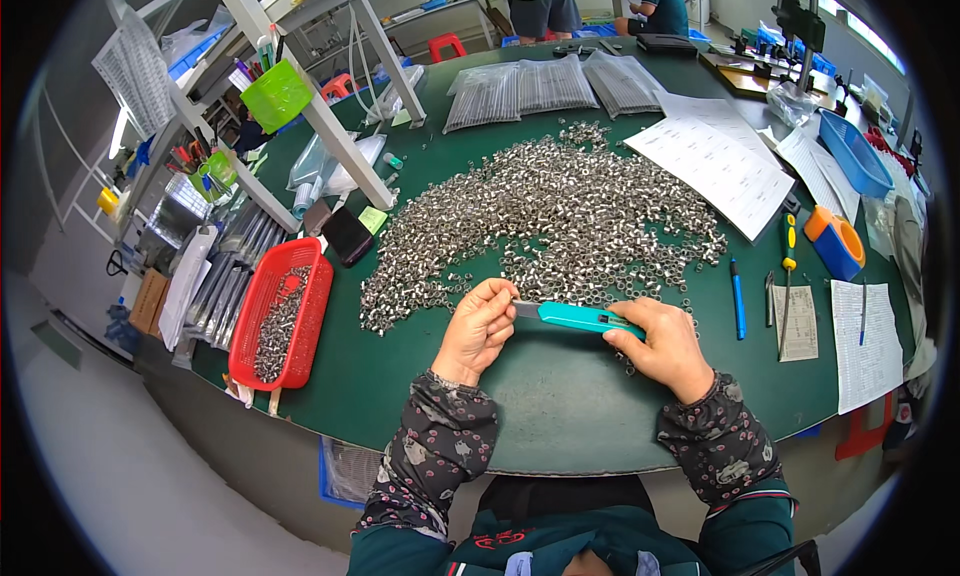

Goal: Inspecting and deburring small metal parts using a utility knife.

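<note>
My right hand [662,344] is closed around the handle of a teal utility knife [580,317], with the thumb along its near side. The knife's blade [526,309] is out and points left to the fingertips of my left hand [480,326]. Those fingers are pinched together at the blade's tip; whatever they hold is too small and covered to make out. Just beyond both hands spreads a wide heap of small shiny metal sleeves [560,206]. A few loose ones lie under the right hand.
A red plastic basket [318,306] holding more metal parts stands at the left edge of the green table [560,416]. Bagged rods [555,84] and paper sheets [715,166] lie behind the heap. A screwdriver [789,238], a blue pen [738,298] and a tape dispenser [835,244] are on the right.
</note>
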### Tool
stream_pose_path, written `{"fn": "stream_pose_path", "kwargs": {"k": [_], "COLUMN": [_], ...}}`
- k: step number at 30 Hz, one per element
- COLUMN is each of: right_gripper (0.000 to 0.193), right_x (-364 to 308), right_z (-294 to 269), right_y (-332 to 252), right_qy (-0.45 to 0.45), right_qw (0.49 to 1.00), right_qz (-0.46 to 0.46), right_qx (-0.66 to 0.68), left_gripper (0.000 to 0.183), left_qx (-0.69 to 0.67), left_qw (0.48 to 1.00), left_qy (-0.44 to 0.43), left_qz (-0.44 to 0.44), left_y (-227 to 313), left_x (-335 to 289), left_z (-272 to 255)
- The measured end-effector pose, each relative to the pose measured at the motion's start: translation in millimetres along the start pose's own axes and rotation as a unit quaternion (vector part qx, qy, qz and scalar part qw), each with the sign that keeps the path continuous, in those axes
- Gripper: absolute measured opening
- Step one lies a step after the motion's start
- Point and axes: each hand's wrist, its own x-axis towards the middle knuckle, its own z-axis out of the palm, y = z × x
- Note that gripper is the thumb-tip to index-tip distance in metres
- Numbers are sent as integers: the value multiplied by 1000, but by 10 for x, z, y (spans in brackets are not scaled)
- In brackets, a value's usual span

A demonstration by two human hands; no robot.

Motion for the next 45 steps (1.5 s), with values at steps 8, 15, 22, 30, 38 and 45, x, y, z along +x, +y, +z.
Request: {"fn": "stream_pose_path", "kwargs": {"k": [8,15,22,30,38,45], "right_gripper": [22,23,25,25,26,25], "right_x": [-2,10,32,61,15,7], "right_z": [-14,-20,-33,-70,-69,-115], "right_y": [-10,-14,-21,22,71,66], "right_qy": [30,56,88,93,-39,-87], "right_qw": [998,993,984,981,980,987], "right_qz": [-35,-61,-102,-136,-137,-80], "right_qx": [-43,-85,-118,-106,-136,-108], "left_gripper": [9,9,8,11,13,15], "left_qx": [28,35,39,43,-19,-33], "left_qw": [999,998,997,997,997,997], "left_qy": [27,30,28,46,71,64], "left_qz": [-24,-40,-58,-45,-4,7], "left_y": [35,50,70,22,39,49], "left_x": [-16,-15,-10,-3,11,4], "left_z": [36,43,63,38,-5,31]}}
